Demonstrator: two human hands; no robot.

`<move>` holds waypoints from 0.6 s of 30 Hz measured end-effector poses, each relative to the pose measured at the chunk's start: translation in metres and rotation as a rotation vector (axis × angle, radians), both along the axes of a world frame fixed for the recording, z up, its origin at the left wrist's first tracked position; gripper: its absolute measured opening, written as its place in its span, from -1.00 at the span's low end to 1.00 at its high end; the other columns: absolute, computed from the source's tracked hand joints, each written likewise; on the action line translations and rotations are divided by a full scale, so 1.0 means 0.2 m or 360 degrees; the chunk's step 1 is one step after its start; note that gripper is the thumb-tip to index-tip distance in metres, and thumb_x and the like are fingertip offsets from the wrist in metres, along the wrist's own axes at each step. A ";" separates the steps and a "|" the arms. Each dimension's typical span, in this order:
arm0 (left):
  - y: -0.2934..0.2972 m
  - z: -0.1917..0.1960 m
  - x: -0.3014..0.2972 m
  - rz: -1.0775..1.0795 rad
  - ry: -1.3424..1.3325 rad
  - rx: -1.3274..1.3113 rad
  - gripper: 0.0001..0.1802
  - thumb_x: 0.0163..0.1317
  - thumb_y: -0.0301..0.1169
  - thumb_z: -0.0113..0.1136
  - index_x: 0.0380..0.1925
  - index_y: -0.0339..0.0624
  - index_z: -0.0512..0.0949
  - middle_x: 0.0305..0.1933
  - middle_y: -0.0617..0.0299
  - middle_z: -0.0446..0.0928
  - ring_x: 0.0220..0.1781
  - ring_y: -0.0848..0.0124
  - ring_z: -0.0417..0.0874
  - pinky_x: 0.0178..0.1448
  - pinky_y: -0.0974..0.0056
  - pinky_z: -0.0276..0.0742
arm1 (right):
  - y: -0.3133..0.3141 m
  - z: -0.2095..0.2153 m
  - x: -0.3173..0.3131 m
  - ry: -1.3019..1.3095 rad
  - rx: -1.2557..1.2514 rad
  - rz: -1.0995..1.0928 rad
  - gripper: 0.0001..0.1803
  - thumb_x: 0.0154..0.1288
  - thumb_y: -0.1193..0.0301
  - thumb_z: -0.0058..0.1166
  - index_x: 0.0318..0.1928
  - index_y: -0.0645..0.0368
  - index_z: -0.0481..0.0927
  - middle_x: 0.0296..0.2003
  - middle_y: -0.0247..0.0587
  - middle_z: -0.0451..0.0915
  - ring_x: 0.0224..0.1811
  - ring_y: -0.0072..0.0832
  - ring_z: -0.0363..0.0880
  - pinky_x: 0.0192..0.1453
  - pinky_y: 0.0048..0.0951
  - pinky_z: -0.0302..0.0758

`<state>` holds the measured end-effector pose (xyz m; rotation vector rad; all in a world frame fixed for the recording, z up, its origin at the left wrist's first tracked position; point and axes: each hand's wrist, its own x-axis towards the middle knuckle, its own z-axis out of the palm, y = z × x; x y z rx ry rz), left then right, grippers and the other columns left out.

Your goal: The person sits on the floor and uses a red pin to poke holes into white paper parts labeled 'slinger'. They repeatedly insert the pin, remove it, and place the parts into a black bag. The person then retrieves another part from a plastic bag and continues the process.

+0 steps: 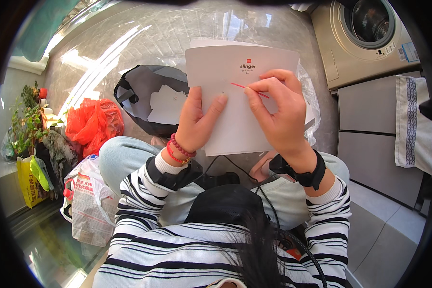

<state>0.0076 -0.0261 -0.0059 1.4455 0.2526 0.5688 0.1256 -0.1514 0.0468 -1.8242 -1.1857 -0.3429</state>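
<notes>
Seated, white card (235, 103) held over the lap, just above the knees. The left hand (197, 120) grasps the card's left edge: thumb lies flat on the face, the other fingers go behind the sheet and are hidden. The right hand (278, 110) is closed in a pinch on a thin red strip (249, 90), which crosses the card's upper middle and runs leftward from the fingertips toward the left thumb tip.

Judgement on technique: the strip looks like a fine tear tape or thread, so a pull kept low and along the card's surface should serve better than a lift away from it (a steep angle could snap something this thin). The left thumb is well placed for this, pressing the sheet just beside the strip's free end; keeping it close to that point ought to stop the card buckling. Pinch near the card, not at the far tip.

Pose: both forearms rise from the lower edge in striped sleeves. Left wrist is straight, with a red bead bracelet (179, 150) on it. Right wrist is bent slightly inward, with a black wristband (302, 173) on it, index and thumb curled, knuckles up.

Beyond the left hand, on the floor: a black bag (134, 91) holding white sheets, farther left an orange plastic bag (93, 122). Beyond the right hand, a washing machine (365, 33).
</notes>
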 end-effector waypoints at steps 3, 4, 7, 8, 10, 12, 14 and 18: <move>-0.01 0.00 0.00 -0.0021 -0.0025 0.0013 -0.55 0.34 -0.49 0.06 0.20 -0.28 0.24 0.07 0.18 0.44 0.05 0.48 0.48 0.08 0.36 0.44 | 0.02 0.00 -0.01 0.0039 0.0012 0.0011 -0.92 -0.02 0.50 0.26 -0.46 0.11 0.61 -0.54 -0.37 0.56 -0.23 -0.37 0.48 -0.14 -0.35 0.29; 0.00 0.00 -0.01 -0.0043 -0.0016 0.0028 -0.55 0.34 -0.50 0.04 0.20 -0.27 0.23 0.09 0.17 0.43 0.07 0.48 0.47 0.10 0.36 0.43 | 0.03 0.00 -0.01 0.0030 0.0006 0.0012 -0.92 -0.02 0.50 0.26 -0.46 0.11 0.62 -0.54 -0.38 0.56 -0.24 -0.38 0.48 -0.15 -0.35 0.28; 0.01 0.00 -0.01 -0.0076 -0.0008 -0.0004 -0.56 0.35 -0.51 0.03 0.20 -0.26 0.21 0.10 0.17 0.42 0.08 0.48 0.47 0.12 0.36 0.43 | 0.04 0.00 -0.02 0.0017 0.0001 0.0021 -0.92 -0.02 0.50 0.26 -0.46 0.10 0.62 -0.55 -0.38 0.55 -0.26 -0.39 0.47 -0.16 -0.35 0.27; 0.01 -0.01 -0.02 -0.0083 -0.0007 -0.0027 -0.56 0.35 -0.51 0.03 0.20 -0.26 0.22 0.10 0.17 0.42 0.08 0.49 0.47 0.11 0.37 0.43 | 0.04 0.00 -0.02 0.0008 0.0001 0.0025 -0.92 -0.02 0.50 0.26 -0.46 0.10 0.62 -0.55 -0.38 0.55 -0.26 -0.39 0.47 -0.16 -0.35 0.27; 0.00 -0.01 -0.02 -0.0099 0.0048 -0.0003 -0.56 0.35 -0.52 0.03 0.20 -0.26 0.21 0.11 0.17 0.42 0.08 0.49 0.46 0.11 0.37 0.43 | 0.04 0.00 -0.03 0.0035 0.0013 -0.0004 -0.92 -0.02 0.50 0.26 -0.46 0.10 0.62 -0.56 -0.38 0.55 -0.26 -0.39 0.47 -0.15 -0.35 0.27; 0.00 -0.01 -0.03 -0.0101 0.0077 0.0009 -0.56 0.35 -0.52 0.02 0.19 -0.26 0.21 0.11 0.17 0.42 0.09 0.49 0.46 0.11 0.36 0.43 | 0.04 0.00 -0.02 0.0046 0.0020 -0.0019 -0.92 -0.02 0.50 0.26 -0.47 0.10 0.62 -0.56 -0.38 0.54 -0.26 -0.38 0.47 -0.15 -0.35 0.27; 0.00 -0.01 -0.02 -0.0088 0.0081 0.0008 -0.57 0.35 -0.53 0.02 0.19 -0.26 0.21 0.11 0.17 0.41 0.09 0.48 0.46 0.12 0.36 0.43 | 0.04 0.00 -0.02 0.0050 0.0016 -0.0023 -0.92 -0.03 0.50 0.26 -0.47 0.10 0.62 -0.56 -0.38 0.54 -0.25 -0.38 0.47 -0.15 -0.35 0.27; 0.00 -0.02 -0.02 -0.0093 0.0047 -0.0014 -0.56 0.35 -0.53 0.02 0.20 -0.27 0.19 0.12 0.16 0.40 0.10 0.47 0.46 0.13 0.35 0.43 | 0.03 -0.01 -0.01 0.0019 0.0005 0.0032 -0.92 -0.03 0.50 0.26 -0.47 0.10 0.61 -0.57 -0.38 0.54 -0.25 -0.38 0.47 -0.14 -0.35 0.26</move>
